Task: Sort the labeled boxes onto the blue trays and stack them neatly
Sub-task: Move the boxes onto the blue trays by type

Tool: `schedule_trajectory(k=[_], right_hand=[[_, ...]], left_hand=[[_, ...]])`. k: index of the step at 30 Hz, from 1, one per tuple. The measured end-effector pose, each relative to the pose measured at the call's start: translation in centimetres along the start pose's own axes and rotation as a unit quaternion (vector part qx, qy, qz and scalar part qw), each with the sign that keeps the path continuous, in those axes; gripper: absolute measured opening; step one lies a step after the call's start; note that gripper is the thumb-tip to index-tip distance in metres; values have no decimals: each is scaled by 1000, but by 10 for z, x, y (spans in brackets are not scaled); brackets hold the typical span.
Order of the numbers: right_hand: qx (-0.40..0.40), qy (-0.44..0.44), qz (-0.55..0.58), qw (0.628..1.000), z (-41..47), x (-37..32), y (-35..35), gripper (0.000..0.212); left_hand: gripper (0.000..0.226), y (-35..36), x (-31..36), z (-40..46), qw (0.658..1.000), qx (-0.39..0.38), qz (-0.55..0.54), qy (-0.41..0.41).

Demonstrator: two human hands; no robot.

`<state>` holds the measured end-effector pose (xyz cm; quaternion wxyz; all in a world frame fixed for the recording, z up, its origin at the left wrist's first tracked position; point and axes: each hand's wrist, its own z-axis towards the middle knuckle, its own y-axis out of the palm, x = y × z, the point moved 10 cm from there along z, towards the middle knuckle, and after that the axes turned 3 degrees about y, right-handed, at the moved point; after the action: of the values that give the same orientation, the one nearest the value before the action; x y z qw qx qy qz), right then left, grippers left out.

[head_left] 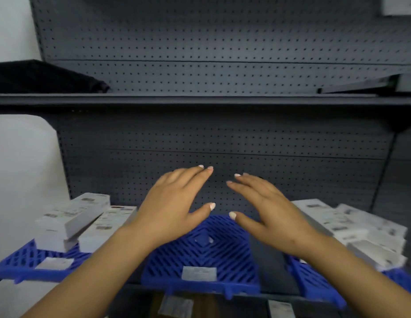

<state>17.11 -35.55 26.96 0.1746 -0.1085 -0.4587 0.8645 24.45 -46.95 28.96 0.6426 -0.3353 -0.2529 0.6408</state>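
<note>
Three blue slatted trays sit side by side on a dark shelf. The left tray (21, 265) carries a loose stack of white labeled boxes (71, 221). The middle tray (199, 255) has no boxes on it and bears a grey label on its front edge. The right tray (314, 283) carries another pile of white labeled boxes (356, 228). My left hand (174, 207) and my right hand (266, 207) hover palm down above the middle tray, fingers spread, holding nothing. The picture is blurred.
A dark pegboard back panel (222, 138) rises behind the trays. An upper shelf (199, 99) juts out overhead with a black object (43, 76) at its left. Grey label tags (177, 306) hang on the shelf's front edge below.
</note>
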Motion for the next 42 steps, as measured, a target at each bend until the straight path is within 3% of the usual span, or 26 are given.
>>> schedule_trajectory(k=[11,22,29,42], right_hand=[[53,77,-88,992,-95,100,-154,68],[82,139,-146,976,-124,145,-221,63],[88,127,-148,977,-144,182,-242,63],[66,63,-140,986,-171,285,-294,76]], left_hand=[[75,-23,164,90,996,38,1,80],[74,-42,218,143,988,58,12,141],[74,-39,270,166,988,83,-12,129],[72,-20,346,224,992,104,69,10]])
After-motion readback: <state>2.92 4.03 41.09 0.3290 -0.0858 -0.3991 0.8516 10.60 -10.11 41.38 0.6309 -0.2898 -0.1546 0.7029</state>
